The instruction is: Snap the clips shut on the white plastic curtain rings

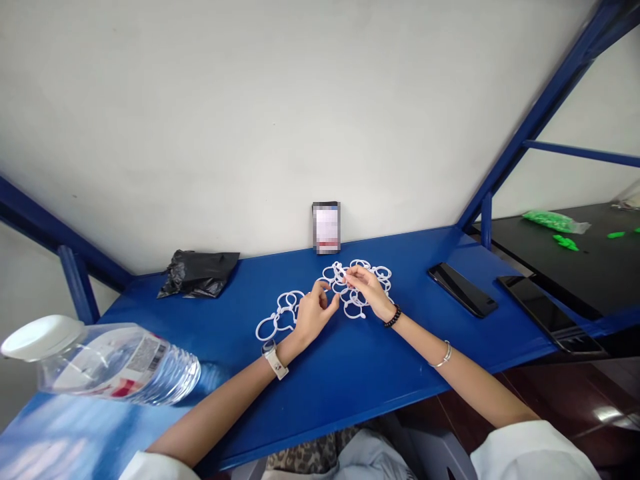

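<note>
White plastic rings lie in a loose heap at the middle of the blue counter, and both hands work at the heap's near edge. The right hand has its fingers pinched closed on one ring from the pile, lifted just above the others. The left hand is curled, thumb and forefinger drawn together close to the right hand's fingertips; whether it actually grips a ring I cannot tell. Just to the left of that hand lies a smaller cluster of linked rings flat on the counter, apart from the main heap. The left wrist carries a watch with a pale strap; the right wrist wears a dark bead bracelet, with a thin silver bangle further up the forearm. Behind the heap a small box stands upright against the wall. A crumpled black bag rests at the back left. Two dark phones lie to the right. A clear water bottle with a white cap lies at the near left.
</note>
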A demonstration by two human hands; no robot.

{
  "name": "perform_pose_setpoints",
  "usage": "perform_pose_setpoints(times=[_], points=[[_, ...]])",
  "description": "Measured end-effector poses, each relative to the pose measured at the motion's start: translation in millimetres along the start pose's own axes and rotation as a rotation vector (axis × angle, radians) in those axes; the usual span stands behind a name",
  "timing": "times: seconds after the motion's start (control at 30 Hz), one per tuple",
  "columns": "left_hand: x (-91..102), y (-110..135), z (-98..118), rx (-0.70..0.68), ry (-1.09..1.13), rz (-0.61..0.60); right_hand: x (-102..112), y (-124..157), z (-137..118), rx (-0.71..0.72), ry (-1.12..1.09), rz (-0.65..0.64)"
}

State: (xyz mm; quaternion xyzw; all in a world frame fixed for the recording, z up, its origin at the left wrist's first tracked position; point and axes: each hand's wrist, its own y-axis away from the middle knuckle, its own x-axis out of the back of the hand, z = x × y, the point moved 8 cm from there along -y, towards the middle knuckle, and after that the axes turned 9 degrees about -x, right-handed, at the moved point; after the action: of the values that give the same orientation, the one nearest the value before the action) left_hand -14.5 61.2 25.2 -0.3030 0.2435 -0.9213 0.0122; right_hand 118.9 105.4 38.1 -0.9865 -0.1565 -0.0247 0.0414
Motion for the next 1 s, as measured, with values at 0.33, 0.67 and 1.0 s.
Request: perform_pose_setpoints(times=[0.33,0.67,1.0], points=[[-4.6,-4,3,-0.126,0.082,-0.005,-26,9,2,-0.077,-0.029,-0.196],[1.7,0,14,-0.271,-0.184,0.040,-15,9,-8,0.061,0.122,-0.097],[1.9,1,20,-0.317,-0.289,0.048,-13,6,-5,0.105,0.116,-0.080]])
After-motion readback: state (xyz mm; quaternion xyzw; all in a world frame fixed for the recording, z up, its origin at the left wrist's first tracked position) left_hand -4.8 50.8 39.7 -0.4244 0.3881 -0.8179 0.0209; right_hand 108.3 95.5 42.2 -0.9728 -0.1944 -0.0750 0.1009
